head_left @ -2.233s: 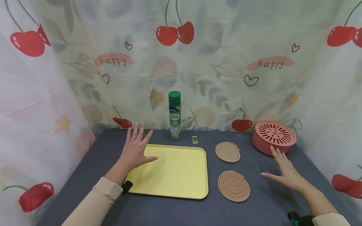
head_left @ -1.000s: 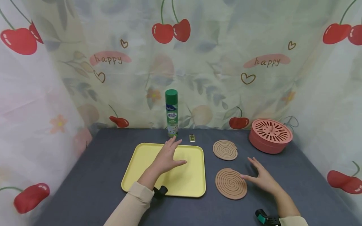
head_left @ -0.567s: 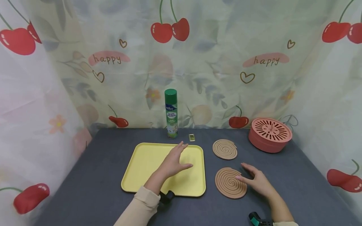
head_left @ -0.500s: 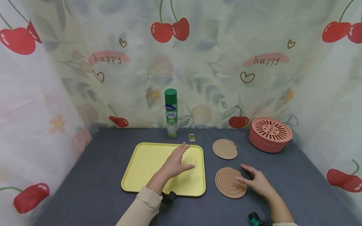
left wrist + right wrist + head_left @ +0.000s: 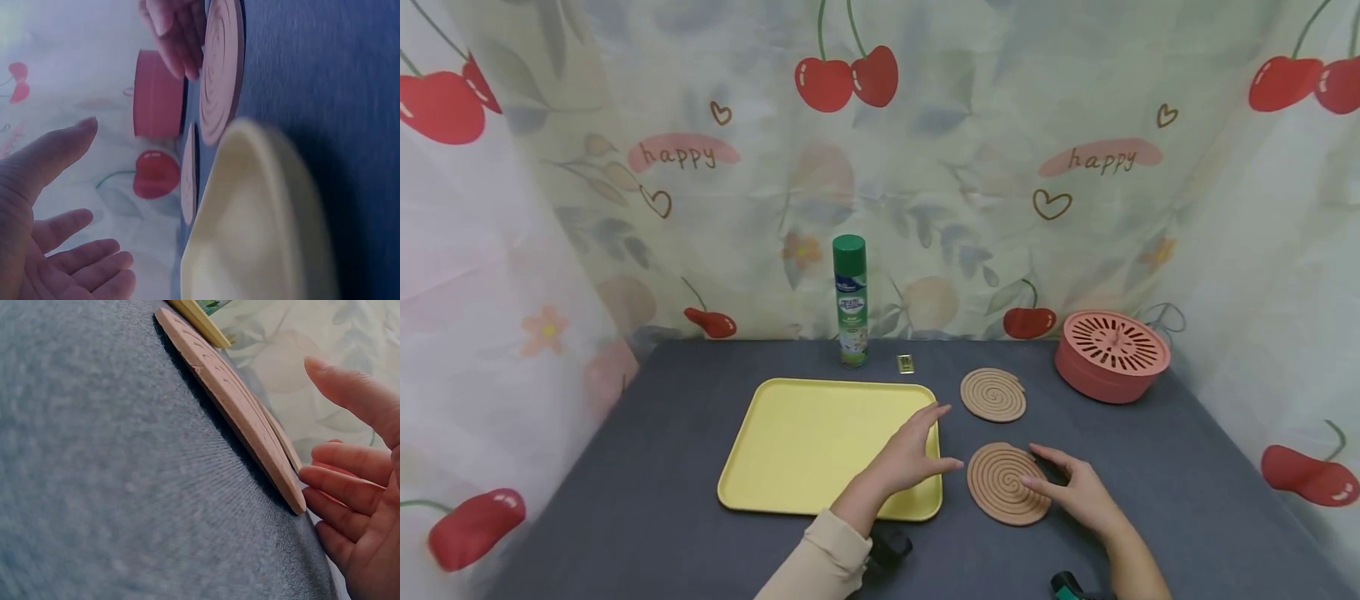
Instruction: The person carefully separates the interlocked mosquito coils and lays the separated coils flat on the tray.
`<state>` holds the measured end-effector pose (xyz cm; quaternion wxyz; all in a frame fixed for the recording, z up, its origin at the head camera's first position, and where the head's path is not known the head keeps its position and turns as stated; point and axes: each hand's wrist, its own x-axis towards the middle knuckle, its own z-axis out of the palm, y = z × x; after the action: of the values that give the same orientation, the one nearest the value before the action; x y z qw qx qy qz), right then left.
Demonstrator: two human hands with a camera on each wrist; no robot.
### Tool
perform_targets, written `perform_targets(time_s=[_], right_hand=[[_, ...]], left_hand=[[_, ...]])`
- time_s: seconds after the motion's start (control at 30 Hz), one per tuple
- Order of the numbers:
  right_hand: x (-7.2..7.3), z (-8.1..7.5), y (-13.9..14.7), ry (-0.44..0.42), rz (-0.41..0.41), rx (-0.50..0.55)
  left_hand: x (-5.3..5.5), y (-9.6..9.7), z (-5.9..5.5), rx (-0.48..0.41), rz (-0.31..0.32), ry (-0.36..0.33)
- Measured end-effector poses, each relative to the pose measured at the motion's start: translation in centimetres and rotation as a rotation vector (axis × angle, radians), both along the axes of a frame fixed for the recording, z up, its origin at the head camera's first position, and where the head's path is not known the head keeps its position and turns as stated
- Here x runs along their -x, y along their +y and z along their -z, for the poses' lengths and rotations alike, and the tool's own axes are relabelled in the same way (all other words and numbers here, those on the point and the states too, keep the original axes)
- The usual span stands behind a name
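The yellow tray (image 5: 797,446) lies flat on the dark cloth (image 5: 617,500), a cherry-print curtain (image 5: 760,250) rising beyond it. Behind the tray's far edge stands a green aerosol can (image 5: 851,308), upright and capped. Farther right, also behind the tray, a small gold-coloured rectangular piece (image 5: 906,364) lies flat. The left hand (image 5: 910,457) hangs over the tray's right edge, holding nothing, thumb well apart from its loosely extended fingers.

To the right of the tray lie two brown mosquito coils, flat and apart: the far coil (image 5: 992,395) by the tray's far corner, the near coil (image 5: 1003,487) beside its nearer half. The right hand (image 5: 1081,493), farther from the tray, is at the near coil's right side, fingers relaxed and thumb over the coil; whether it touches is unclear. Farthest right of the tray, toward the back, sits a round pink coil holder (image 5: 1108,367) with its slotted lid on.
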<state>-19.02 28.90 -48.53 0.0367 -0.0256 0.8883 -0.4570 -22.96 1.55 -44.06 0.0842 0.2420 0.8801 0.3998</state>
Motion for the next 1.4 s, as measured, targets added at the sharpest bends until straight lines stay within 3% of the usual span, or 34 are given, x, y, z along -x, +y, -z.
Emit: perform_targets(time_s=[0.3, 0.5, 0.97, 1.2, 1.4], right_hand=[[-0.3, 0.1, -0.2, -0.015, 0.012, 0.041], [-0.4, 0.3, -0.1, -0.05, 0.024, 0.089], [-0.6, 0.0, -0.1, -0.071, 0.012, 0.152], [-0.6, 0.2, -0.2, -0.096, 0.04, 0.192], [-0.4, 0.3, -0.4, -0.126, 0.089, 0.276]], left_hand=[[-2.2, 3.6, 0.9, -0.037, 0.0, -0.023], [-2.9, 5.3, 1.8, -0.064, -0.003, -0.034], [-4.3, 7.3, 3.8, -0.061, -0.046, -0.087], [-4.7, 7.6, 4.2, -0.05, -0.067, -0.029], [-4.8, 7.9, 4.5, -0.119, -0.117, -0.014]])
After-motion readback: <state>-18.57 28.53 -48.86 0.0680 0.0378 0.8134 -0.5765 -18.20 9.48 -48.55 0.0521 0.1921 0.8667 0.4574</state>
